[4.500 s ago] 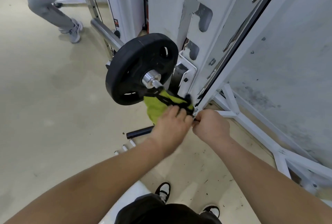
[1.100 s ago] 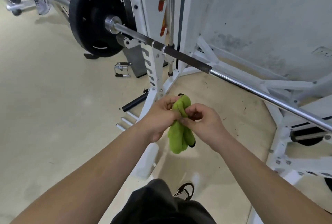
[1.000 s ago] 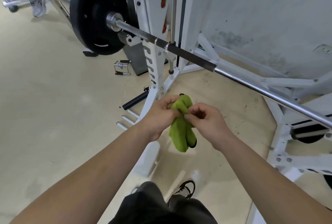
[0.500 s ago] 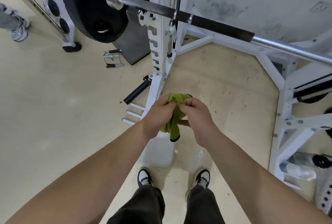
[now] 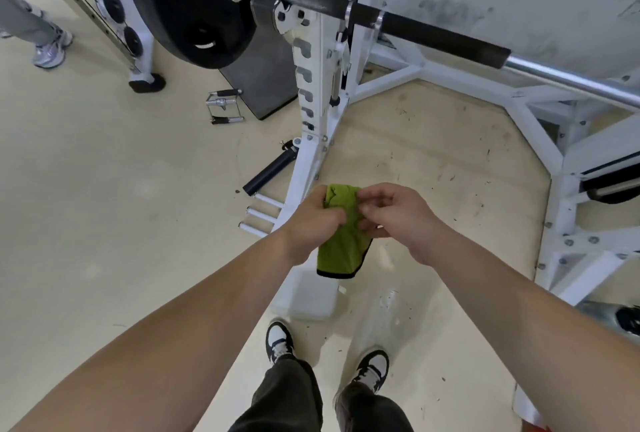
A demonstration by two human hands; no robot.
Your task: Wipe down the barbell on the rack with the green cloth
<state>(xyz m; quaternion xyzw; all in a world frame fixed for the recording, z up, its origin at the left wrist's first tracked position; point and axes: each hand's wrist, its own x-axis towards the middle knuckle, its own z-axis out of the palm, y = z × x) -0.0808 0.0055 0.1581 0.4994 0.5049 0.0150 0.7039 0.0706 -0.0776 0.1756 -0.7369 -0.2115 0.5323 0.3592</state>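
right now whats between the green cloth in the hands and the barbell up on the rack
In the head view, only the rack's white upright and bare floor lie between the green cloth and the barbell; nothing blocks the way.

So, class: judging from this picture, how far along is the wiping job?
Done: nothing that shows here. In hand: both hands, left hand and right hand, hold the green cloth below the barbell, apart from it. Left: wiping the bar on the rack.
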